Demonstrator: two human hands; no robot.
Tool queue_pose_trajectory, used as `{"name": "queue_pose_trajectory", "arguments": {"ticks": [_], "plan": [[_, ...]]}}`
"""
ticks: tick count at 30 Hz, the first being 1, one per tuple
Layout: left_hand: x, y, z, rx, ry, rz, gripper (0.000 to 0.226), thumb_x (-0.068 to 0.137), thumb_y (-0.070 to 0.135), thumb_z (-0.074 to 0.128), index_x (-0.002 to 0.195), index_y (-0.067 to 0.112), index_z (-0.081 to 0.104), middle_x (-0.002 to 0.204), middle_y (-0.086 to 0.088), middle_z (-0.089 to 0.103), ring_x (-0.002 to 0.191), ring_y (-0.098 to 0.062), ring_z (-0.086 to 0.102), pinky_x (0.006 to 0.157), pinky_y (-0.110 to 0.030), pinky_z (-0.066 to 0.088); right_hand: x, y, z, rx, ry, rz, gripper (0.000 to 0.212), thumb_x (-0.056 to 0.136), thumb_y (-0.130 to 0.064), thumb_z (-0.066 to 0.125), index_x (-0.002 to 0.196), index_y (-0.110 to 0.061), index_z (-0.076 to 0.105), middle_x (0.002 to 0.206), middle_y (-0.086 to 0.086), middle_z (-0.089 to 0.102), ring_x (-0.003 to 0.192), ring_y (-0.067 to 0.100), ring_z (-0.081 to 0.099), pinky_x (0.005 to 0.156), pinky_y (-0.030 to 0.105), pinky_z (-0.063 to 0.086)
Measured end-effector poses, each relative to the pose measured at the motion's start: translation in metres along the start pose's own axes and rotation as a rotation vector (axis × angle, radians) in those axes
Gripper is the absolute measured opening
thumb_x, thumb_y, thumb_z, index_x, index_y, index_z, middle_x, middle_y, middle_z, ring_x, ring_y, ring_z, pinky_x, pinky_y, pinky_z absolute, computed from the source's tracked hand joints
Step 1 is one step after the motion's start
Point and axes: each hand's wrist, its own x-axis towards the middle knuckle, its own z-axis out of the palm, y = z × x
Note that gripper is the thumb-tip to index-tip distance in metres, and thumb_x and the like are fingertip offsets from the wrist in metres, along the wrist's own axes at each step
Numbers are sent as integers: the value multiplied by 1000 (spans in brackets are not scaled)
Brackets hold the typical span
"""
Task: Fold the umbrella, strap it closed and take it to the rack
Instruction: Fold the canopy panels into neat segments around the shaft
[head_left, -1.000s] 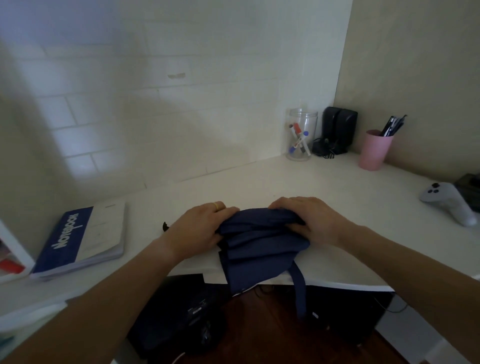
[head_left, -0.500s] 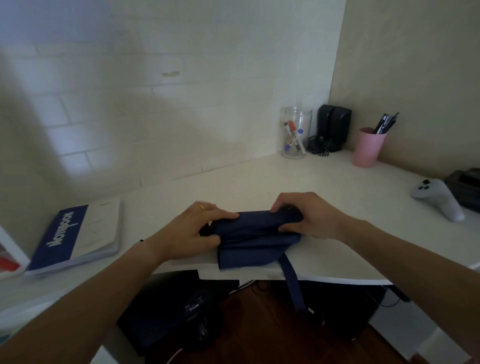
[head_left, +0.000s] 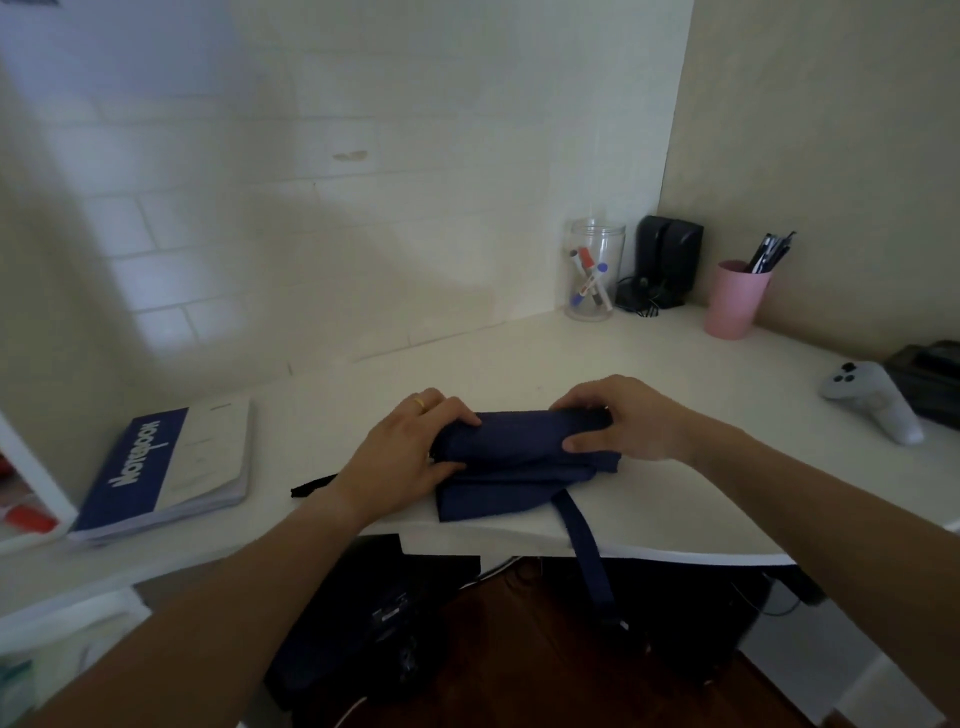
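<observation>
A dark blue folding umbrella (head_left: 519, 457) lies collapsed across the white desk (head_left: 675, 364) near its front edge, its cloth bunched into a flat roll. My left hand (head_left: 410, 447) grips the roll's left end, with a ring on one finger. My right hand (head_left: 623, 421) clamps the right end, thumb in front and fingers over the top. The umbrella's strap (head_left: 587, 556) hangs loose over the desk edge toward the floor. A black wrist cord (head_left: 311, 486) pokes out from under my left wrist. No rack is in view.
A blue and white notebook (head_left: 171, 467) lies at the left. A clear jar of markers (head_left: 592, 273), black speakers (head_left: 667, 260) and a pink pen cup (head_left: 735, 299) stand in the back corner. At the right rest a white game controller (head_left: 872, 400) and a black box (head_left: 930, 374).
Both hands have rolled the cloth tighter and slid it farther onto the desk. Less fabric hangs over the edge, and the strap dangles alone.
</observation>
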Motion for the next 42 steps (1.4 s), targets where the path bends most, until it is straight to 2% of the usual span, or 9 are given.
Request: {"name": "queue_pose_trajectory", "arguments": {"ticks": [9,12,16,20,26,28,33,37,42], "plan": [[7,-2,-12,-2,-234,-90,64,93,37,69,151,24,45,132,2,61,114,-15,58,100,-27,45,-19,9,29,-270,382,-297,36,74,-23,80,104,-20,60,100,-2,60,90,21,55,75,38,49],[-4,-1,-6,26,-121,-30,51,94,35,69,143,27,55,119,4,70,103,-16,65,93,-32,51,-24,7,25,-186,335,-312,37,73,-32,80,104,-25,60,102,-3,62,90,20,58,77,40,51],[-15,5,5,12,6,9,38,87,27,71,125,24,63,112,2,68,95,-19,67,82,-40,57,-26,4,7,241,129,-110,20,85,-26,76,104,-27,69,110,-7,70,105,9,66,96,39,54],[-11,11,3,10,-2,0,37,78,20,73,113,23,62,106,3,64,88,-20,64,74,-42,56,-28,7,7,164,55,-65,35,84,-30,76,118,-29,69,116,-10,71,109,8,65,100,38,52],[6,28,-20,-142,-294,-252,48,71,75,71,95,36,57,105,8,68,94,-15,63,80,-37,55,-37,5,21,120,202,-140,34,72,-20,87,100,-29,70,105,-9,68,96,10,65,86,40,55],[12,29,-18,-175,-301,-296,50,69,78,70,89,35,55,95,5,69,89,-18,63,78,-37,53,-39,5,23,75,214,-190,34,71,-23,87,98,-31,69,105,-7,67,95,13,66,83,42,56],[7,33,-5,-198,-239,-265,55,74,69,72,114,45,44,94,8,69,82,-15,68,77,-42,58,-44,-2,22,25,210,-193,42,72,-23,85,106,-32,64,109,-7,62,96,12,63,83,39,55],[6,34,-5,-184,-243,-174,71,84,59,72,140,63,28,103,6,68,93,-15,68,85,-45,57,-37,-10,11,40,-23,-41,77,79,-31,81,145,-35,42,132,-8,57,113,11,59,100,32,49],[20,33,-11,23,-398,-121,58,84,66,66,137,52,49,112,8,56,102,-13,58,91,-39,51,-28,-16,7,-55,-63,-62,64,72,-31,82,132,-35,59,127,-9,63,115,13,57,101,38,47]]}}
